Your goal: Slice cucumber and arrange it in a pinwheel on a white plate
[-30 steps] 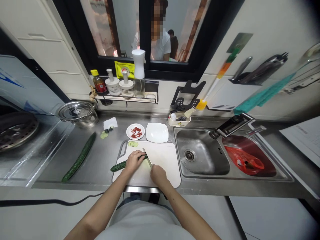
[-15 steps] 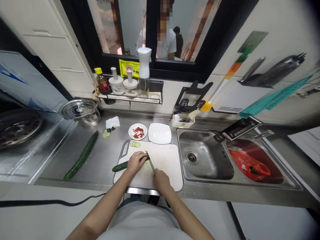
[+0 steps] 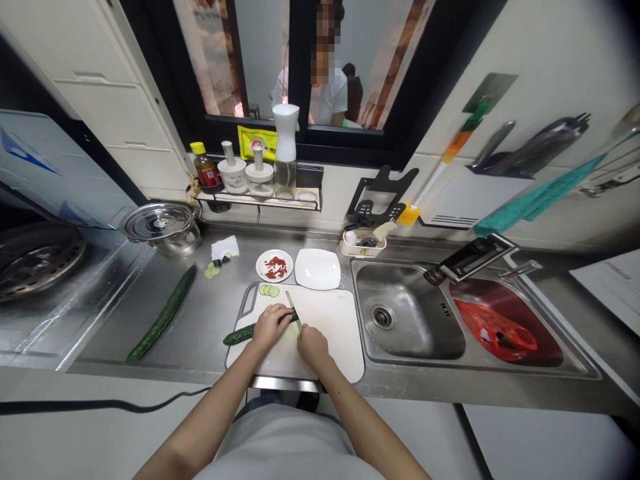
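Note:
Under my left hand (image 3: 271, 325) lies a dark green cucumber (image 3: 240, 335), gripped near its right end on the white cutting board (image 3: 335, 340). My right hand (image 3: 313, 345) is wrapped round the handle of a knife (image 3: 292, 303), whose blade points away from me and stands at the cucumber's right end. Several pale cucumber slices (image 3: 269, 291) lie at the board's far left corner. Just beyond the board are a small plate of chopped red pieces (image 3: 275, 267) and a white square plate (image 3: 318, 269).
A whole cucumber (image 3: 163, 317) lies on the steel counter at left, near cucumber scraps (image 3: 213, 270) and a lidded pot (image 3: 163, 227). To the right is a double sink (image 3: 415, 320) with a red plastic bag (image 3: 495, 331). A person (image 3: 330, 93) is visible beyond the window.
My right hand has moved slightly left and away from me with the knife, so the blade reaches farther across the cucumber. My left hand keeps its hold.

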### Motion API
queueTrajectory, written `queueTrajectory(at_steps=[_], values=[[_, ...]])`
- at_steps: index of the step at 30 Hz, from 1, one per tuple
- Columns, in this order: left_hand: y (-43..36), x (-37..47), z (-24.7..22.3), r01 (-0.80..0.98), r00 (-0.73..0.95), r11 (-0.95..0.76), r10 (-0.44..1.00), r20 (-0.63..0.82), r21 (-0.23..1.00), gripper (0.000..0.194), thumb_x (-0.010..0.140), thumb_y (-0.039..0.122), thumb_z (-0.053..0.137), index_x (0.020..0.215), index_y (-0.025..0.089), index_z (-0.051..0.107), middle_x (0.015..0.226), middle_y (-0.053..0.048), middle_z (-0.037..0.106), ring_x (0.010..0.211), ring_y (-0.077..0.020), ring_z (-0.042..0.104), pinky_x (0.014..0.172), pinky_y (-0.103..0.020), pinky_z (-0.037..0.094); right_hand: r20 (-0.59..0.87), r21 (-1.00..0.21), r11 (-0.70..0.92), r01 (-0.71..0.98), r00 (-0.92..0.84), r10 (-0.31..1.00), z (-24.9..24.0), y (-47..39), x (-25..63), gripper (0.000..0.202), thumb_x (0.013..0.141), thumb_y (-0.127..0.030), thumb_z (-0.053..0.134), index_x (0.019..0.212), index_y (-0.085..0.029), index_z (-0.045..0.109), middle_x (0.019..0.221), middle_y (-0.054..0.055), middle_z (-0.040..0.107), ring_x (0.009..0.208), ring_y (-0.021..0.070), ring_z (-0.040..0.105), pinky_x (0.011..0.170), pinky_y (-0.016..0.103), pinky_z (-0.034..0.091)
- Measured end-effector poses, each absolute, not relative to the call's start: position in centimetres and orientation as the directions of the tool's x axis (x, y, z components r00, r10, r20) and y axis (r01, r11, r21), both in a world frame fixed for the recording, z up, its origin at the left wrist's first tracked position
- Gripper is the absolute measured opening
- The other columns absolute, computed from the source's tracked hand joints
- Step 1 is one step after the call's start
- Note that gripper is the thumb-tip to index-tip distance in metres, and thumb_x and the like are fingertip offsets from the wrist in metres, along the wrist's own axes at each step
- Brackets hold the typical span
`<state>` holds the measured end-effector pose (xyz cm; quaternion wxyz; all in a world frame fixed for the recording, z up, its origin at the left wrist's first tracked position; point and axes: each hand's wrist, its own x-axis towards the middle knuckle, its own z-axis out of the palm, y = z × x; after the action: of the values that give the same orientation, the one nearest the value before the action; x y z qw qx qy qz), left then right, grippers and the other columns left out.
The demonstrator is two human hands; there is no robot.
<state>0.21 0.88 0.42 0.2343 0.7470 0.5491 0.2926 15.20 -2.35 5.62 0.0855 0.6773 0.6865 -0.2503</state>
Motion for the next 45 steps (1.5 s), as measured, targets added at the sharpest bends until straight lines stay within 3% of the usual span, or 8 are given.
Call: queueTrajectory(at_steps=[18,45], values=[[0.7,0.4,0.5,0.682,0.204,-0.271,0.963,0.178,0.680,0.020,0.089,0.029,0.054,0.101,0.025,0.070,0.099,-0.003,0.068,0.096,-0.0188,0.059,0.088,-0.032,0.046,-0.539,-0.186,-0.071,0.980,-0.041,0.841,7.1,-7.3,17.6,0.034,0.091,-0.010,0.033,0.110,-0.011,0.062,0.096,0.017,0.069,0.101,0.0222,0.064,0.079,0.029,0.044],[0.8,0.2,-0.1,0.692,0.219,-0.294,0.956,0.195,0.660,0.021,0.089,0.029,0.053,0.101,0.026,0.070,0.099,-0.003,0.068,0.096,-0.0190,0.059,0.089,-0.033,0.046,-0.494,-0.224,-0.068,0.972,-0.053,0.868,6.2,-2.4,15.2,0.033,0.090,-0.012,0.035,0.111,-0.011,0.060,0.103,0.016,0.068,0.101,0.0225,0.064,0.080,0.029,0.045]])
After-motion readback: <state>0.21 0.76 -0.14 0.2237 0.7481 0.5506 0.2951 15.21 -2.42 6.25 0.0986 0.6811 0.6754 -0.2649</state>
